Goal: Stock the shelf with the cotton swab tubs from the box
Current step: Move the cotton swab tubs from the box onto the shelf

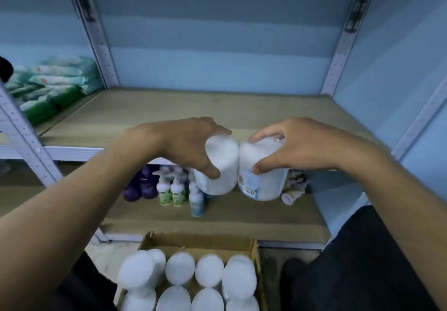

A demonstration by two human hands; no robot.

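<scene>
Curling round two touching tubs, left hand fingers and right hand

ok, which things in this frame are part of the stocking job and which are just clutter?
Job:
- left hand gripping a cotton swab tub
- right hand gripping a second tub
- cardboard box with more tubs
- upper shelf board

Lying about:
- green-and-white packs, upper shelf, left
- pump bottles, lower shelf
- purple bottles beside them
</scene>
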